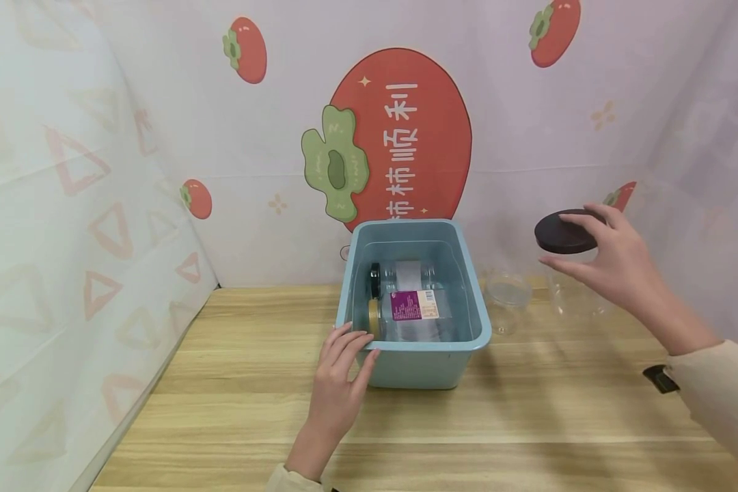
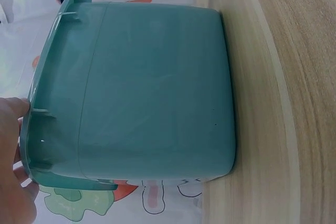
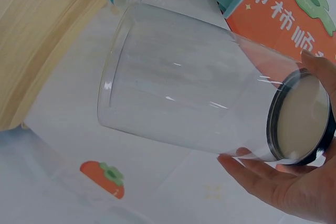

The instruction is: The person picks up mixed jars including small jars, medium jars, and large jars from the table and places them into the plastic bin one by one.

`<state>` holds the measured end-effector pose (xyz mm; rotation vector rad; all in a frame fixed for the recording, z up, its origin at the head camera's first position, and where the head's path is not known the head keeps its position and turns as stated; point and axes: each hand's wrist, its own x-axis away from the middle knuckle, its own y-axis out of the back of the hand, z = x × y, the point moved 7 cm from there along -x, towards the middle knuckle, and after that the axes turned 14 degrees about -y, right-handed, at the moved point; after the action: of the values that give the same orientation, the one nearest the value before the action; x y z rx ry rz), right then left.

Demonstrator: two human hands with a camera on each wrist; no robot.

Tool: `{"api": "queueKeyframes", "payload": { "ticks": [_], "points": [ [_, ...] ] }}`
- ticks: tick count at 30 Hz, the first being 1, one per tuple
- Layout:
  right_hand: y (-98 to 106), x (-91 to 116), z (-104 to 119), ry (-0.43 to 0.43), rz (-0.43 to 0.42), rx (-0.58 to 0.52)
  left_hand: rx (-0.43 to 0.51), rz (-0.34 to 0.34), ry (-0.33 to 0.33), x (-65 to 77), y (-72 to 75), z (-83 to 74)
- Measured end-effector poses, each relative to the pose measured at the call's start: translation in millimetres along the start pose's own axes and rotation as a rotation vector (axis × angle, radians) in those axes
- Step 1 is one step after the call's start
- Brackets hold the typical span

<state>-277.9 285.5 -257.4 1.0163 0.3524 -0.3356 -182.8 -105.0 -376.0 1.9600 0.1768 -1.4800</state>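
My right hand (image 1: pixel 618 256) holds a clear jar (image 3: pixel 184 82) by its black lid (image 1: pixel 562 234), raised to the right of a blue plastic bin (image 1: pixel 408 369). Through the jar's see-through wall the backdrop shows, so its body is faint in the head view. At the bin's front left corner, my left hand (image 1: pixel 337 376) grips the rim, as the left wrist view also shows. Two jars lie on their sides in the bin: a black-lidded jar (image 1: pixel 408 275) behind, and a gold-lidded jar (image 1: pixel 418 307) with a purple and white label in front.
Another clear container (image 1: pixel 508 294) stands on the table just right of the bin. The wood-grain table (image 1: pixel 234 396) ends at a white cloth backdrop (image 1: pixel 270 253) with persimmon prints. More cloth hangs along the left and right sides.
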Motion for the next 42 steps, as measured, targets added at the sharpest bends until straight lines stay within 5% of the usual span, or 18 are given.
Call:
{"api": "queueKeyframes", "payload": {
  "ticks": [42],
  "points": [
    [1, -20, 34, 0.032, 0.103, 0.057, -0.015, 0.017, 0.017, -1.1, 0.5, -0.5]
  ]
}}
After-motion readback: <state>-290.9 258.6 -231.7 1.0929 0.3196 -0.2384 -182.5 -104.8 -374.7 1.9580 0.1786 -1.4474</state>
